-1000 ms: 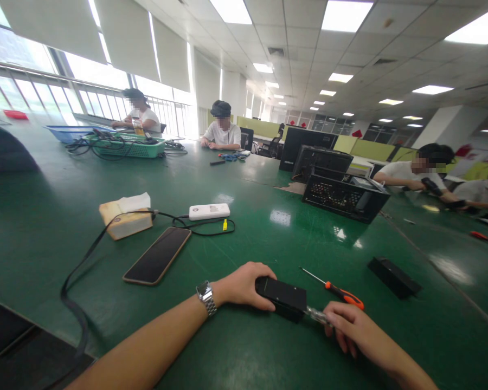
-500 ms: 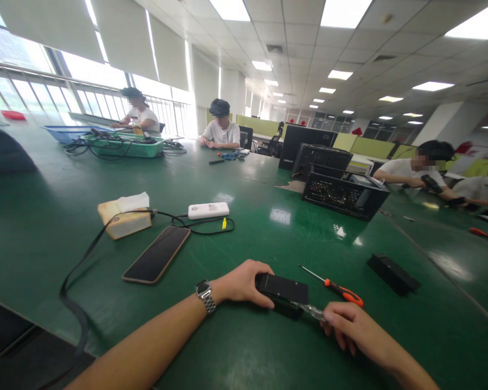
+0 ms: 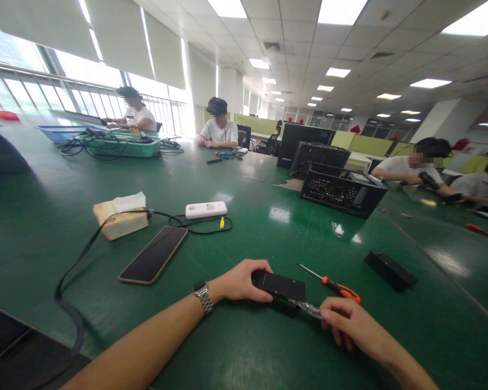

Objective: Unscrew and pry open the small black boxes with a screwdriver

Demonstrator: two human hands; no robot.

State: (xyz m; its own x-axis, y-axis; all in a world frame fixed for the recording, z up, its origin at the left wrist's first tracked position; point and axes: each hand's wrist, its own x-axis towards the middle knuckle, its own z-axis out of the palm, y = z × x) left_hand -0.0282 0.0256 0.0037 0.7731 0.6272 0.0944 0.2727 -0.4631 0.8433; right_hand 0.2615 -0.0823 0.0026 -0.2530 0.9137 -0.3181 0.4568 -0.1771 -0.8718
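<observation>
Gripping the left end of a black rectangular box (image 3: pixel 282 286) between thumb and fingers, the left hand (image 3: pixel 246 283) has it low over the green tabletop (image 3: pixel 228 352). The right hand (image 3: pixel 345 322) pinches a clear-bodied tool (image 3: pixel 310 309) against the near right edge; the tip's exact contact is hidden. With only 1 hand bracing, too hard a push could skid the tip toward the left thumb or bend the top panel. Just beyond lies 1 orange-and-black screwdriver (image 3: pixel 341 290), which a slipping right hand might knock.
</observation>
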